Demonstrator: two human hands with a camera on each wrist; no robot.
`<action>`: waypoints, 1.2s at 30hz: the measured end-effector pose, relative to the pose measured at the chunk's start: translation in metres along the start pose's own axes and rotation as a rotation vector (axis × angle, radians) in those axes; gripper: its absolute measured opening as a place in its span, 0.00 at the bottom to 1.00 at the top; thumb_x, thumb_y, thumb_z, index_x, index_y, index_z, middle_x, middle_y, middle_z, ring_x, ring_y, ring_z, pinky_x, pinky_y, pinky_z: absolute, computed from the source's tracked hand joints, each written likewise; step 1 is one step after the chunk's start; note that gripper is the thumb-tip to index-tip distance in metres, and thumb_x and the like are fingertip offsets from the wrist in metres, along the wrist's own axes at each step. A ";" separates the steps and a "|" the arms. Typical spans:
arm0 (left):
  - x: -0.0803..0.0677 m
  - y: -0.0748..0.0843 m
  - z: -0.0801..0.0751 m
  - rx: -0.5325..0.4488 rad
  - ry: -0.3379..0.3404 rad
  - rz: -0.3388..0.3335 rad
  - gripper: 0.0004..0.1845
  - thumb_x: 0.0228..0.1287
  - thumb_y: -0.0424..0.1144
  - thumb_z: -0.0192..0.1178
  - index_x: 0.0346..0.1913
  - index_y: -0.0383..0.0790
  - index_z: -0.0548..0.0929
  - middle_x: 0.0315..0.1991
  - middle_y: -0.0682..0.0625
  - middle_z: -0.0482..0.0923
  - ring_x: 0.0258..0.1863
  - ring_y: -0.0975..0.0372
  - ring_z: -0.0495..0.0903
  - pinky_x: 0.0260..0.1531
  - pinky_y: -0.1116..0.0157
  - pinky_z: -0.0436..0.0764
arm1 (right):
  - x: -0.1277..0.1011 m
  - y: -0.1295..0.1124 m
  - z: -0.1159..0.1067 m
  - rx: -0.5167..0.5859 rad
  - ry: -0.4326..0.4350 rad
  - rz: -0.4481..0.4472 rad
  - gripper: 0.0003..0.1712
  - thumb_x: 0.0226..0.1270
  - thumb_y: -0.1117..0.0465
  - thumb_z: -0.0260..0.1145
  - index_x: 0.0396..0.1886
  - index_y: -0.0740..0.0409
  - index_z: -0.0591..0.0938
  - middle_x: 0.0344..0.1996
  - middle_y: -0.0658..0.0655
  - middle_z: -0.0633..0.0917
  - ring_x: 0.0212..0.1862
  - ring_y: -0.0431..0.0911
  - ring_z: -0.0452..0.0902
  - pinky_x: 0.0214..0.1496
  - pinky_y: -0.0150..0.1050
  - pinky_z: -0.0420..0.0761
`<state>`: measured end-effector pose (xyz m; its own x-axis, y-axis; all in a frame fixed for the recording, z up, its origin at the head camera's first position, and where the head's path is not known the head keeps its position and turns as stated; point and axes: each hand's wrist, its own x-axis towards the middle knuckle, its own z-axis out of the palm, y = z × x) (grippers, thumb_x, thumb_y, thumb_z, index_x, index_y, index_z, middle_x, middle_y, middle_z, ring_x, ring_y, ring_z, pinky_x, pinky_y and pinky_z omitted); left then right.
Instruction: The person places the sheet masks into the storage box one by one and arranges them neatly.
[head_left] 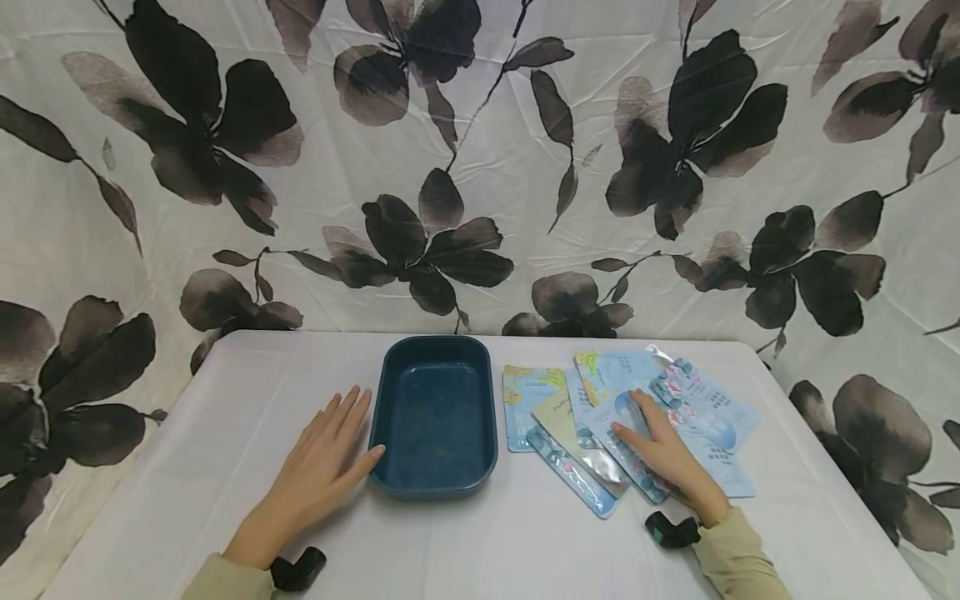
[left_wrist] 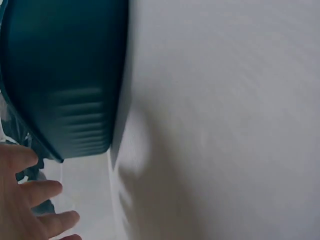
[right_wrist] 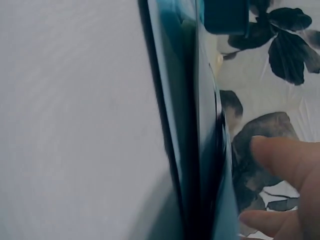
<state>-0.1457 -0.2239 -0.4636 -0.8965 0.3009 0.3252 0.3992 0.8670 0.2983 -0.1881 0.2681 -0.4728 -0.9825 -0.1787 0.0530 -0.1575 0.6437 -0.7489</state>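
Observation:
A dark teal rectangular tub [head_left: 433, 492] stands on the white table. Beside its left wall is my left hand [head_left: 318, 471], fingers straight and spread, with the thumb tip at the rim; whether it touches I cannot tell. In the left wrist view, fingers [left_wrist: 42, 192] show near the tub's edge [left_wrist: 82, 120]. To the right of the tub lies an overlapping pile of flat, mostly blue sheet mask packets [head_left: 531, 408]. My right hand [head_left: 667, 450] is over this pile, fingers loosely bent. In the right wrist view, the fingertips [right_wrist: 270, 152] appear above the packets' edges [right_wrist: 175, 130].
Among the packets is a pale green one [head_left: 558, 417] with a silver end. Each wrist wears a black camera [head_left: 671, 530]. A white cloth with dark flowers [head_left: 465, 150] hangs behind the table [head_left: 480, 550].

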 end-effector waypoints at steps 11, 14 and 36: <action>0.009 -0.008 0.012 -0.093 -0.004 0.138 0.47 0.69 0.53 0.59 0.79 0.37 0.46 0.80 0.44 0.39 0.78 0.47 0.36 0.71 0.41 0.47 | 0.000 0.011 0.025 -0.223 0.153 -0.112 0.45 0.67 0.52 0.66 0.73 0.74 0.60 0.73 0.77 0.56 0.73 0.72 0.48 0.69 0.72 0.47; 0.007 -0.010 0.013 -0.119 0.010 0.180 0.46 0.69 0.50 0.59 0.79 0.37 0.46 0.81 0.46 0.40 0.78 0.46 0.38 0.74 0.48 0.41 | 0.000 0.011 0.028 -0.244 0.170 -0.101 0.45 0.67 0.50 0.67 0.73 0.73 0.61 0.73 0.76 0.56 0.73 0.72 0.49 0.69 0.73 0.47; 0.030 0.033 -0.023 -0.049 -0.319 -0.032 0.76 0.40 0.83 0.59 0.77 0.27 0.43 0.79 0.37 0.32 0.78 0.45 0.32 0.72 0.41 0.45 | -0.003 0.010 0.030 -0.345 0.155 -0.096 0.49 0.65 0.41 0.65 0.74 0.69 0.61 0.74 0.76 0.53 0.74 0.71 0.44 0.71 0.70 0.44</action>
<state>-0.1549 -0.1952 -0.4231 -0.9209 0.3894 0.0195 0.3713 0.8605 0.3489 -0.1838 0.2526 -0.5007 -0.9610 -0.1528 0.2307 -0.2477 0.8467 -0.4709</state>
